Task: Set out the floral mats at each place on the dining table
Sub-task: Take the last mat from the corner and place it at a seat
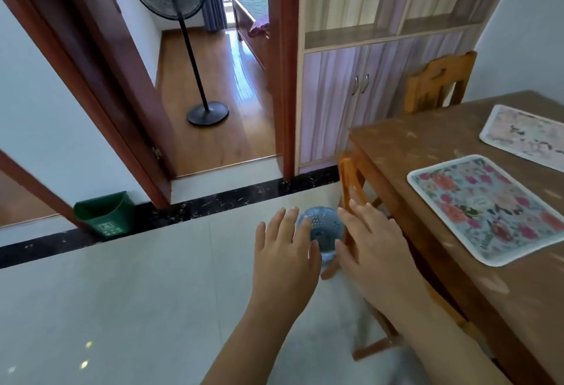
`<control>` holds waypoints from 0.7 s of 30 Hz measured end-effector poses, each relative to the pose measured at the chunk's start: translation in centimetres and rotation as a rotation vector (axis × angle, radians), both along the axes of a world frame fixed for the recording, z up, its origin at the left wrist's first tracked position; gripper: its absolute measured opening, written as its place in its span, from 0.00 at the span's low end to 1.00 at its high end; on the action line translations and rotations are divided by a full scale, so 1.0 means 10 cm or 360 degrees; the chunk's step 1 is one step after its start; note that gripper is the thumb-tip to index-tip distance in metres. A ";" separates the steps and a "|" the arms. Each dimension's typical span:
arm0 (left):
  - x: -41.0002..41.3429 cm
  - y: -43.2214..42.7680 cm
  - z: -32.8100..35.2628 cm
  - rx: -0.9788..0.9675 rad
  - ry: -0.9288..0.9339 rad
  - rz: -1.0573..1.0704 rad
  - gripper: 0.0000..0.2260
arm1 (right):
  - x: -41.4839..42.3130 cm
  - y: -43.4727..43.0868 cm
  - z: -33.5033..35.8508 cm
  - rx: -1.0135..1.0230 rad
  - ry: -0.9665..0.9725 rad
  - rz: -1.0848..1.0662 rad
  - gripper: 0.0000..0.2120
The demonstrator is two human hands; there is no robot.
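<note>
My left hand [285,250]: fingers straight and slightly spread, back of the hand toward me, holding nothing, out over the floor [137,308].

My right hand [372,247]: the same, fingers extended and relaxed, nothing in it, just beside the left one and near the edge of the table [412,146].

Blue basket [323,226]: round, with holes in its wall, showing in the gap between my two hands. I cannot tell whether either hand touches it.

Bright floral mat [485,207]: red and pink flowers on pale blue with a white border, lying flat on the table at the near place, close to the table's edge.

Pale floral mat [525,134]: faded pinks and creams, flat on the table beyond the bright one, partly cut off by the right edge of the view. The two mats lie apart, with bare wood between them.

Near chair [351,177]: orange wood, beside the table's corner, partly behind my right hand.

Far chair [436,82]: wooden, at the table's far end, against the wall.

Cupboard [335,94]: pale doors with two handles, behind the table.

Standing fan [195,39]: black, in the doorway.

Green bin [105,216]: on the floor against the left wall.
</note>
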State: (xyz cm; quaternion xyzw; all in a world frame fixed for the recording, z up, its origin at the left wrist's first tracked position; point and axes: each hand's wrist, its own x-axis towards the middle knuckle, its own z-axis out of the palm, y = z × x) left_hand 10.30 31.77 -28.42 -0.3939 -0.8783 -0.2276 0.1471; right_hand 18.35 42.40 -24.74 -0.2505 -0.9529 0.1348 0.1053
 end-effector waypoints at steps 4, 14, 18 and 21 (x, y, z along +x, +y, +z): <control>-0.85 0.22 -0.10 0.0031 -0.0024 -0.0072 0.16 | -0.81 0.24 -0.10 0.0035 -0.0082 -0.0034 0.24; -3.09 0.76 0.04 0.0126 0.0014 -0.0279 0.17 | -3.00 0.63 0.02 -0.0002 -0.0178 -0.0219 0.24; -3.61 1.10 0.05 0.0130 -0.0067 -0.0359 0.17 | -3.45 0.97 0.01 -0.0003 -0.0202 -0.0317 0.25; -3.99 1.44 0.03 0.0156 -0.0058 -0.0481 0.16 | -3.72 1.27 -0.03 -0.0033 -0.0134 -0.0440 0.24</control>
